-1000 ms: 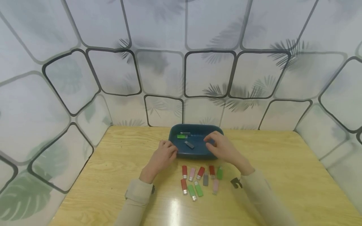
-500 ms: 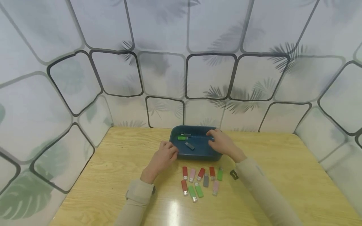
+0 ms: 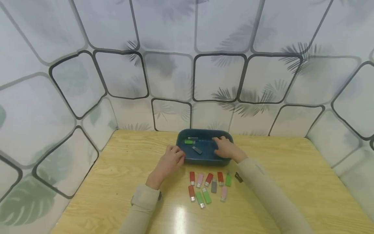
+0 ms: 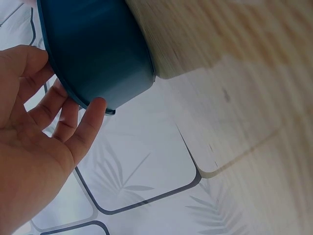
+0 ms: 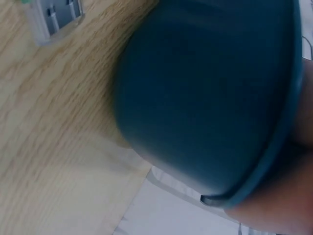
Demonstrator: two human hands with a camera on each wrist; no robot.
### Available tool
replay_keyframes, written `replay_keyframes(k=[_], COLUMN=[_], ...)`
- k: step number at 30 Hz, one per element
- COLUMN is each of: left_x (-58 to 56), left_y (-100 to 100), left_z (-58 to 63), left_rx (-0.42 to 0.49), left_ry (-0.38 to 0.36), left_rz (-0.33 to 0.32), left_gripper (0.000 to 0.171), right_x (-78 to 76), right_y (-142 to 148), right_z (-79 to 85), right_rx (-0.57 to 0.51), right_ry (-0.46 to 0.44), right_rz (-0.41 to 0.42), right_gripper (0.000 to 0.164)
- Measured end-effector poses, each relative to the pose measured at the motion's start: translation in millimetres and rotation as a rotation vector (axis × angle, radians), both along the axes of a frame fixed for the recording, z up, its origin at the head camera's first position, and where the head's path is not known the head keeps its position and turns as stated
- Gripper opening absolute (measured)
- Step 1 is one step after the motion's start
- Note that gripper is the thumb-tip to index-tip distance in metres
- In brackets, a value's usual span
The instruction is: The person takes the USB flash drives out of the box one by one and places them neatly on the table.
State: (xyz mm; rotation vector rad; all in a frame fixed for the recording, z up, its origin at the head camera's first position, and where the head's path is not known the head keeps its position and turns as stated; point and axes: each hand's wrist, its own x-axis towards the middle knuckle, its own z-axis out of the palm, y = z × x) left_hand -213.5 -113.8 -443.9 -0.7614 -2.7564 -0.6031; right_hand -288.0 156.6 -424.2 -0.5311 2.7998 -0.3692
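A dark blue plastic tray [image 3: 204,161] stands near the table's back edge. Inside it lie a green USB stick [image 3: 189,142], a grey USB stick [image 3: 197,149] and another dark one [image 3: 193,138] behind. My left hand [image 3: 170,159] holds the tray's left rim; in the left wrist view its fingers [image 4: 89,127] bend round that rim. Over the tray's right end reaches my right hand [image 3: 226,148], thumb and forefinger apart inside it. I see nothing between them, though the hand covers that corner. Only part of the hand shows, blurred, behind the wall in the right wrist view.
Several USB sticks lie before the tray: red [image 3: 192,178], pink [image 3: 223,194], green [image 3: 200,199] and grey [image 3: 214,186]. One plug [image 5: 58,17] shows near the tray in the right wrist view. A patterned wall covering [image 3: 172,115] rises behind the table [image 3: 131,169].
My right hand has moved forward and down into the tray's right end. My left hand keeps its place at the left rim, and the sticks have not moved.
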Motion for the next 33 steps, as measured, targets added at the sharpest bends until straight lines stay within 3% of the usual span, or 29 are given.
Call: replay_keyframes(k=[18, 28, 33], left_x=[-1.1, -1.2, -0.3], left_y=[-0.3, -0.1, -0.3], left_z=[-0.1, 1.5, 1.1], left_rx=[0.008, 0.010, 0.011], left_ry=[0.006, 0.005, 0.007], left_rz=[-0.009, -0.004, -0.003], left_gripper=[0.014, 0.014, 0.014], right_x=[-14.8, -15.1, -13.7], right_y=[-10.9, -9.2, -10.7], right_z=[-12.5, -15.6, -19.0], right_rx=[0.109, 0.098, 0.040], right_ry=[-0.046, 0.032, 0.060], right_rz=[-0.057, -0.031, 0.014], right_gripper=[0.063, 0.045, 0.049])
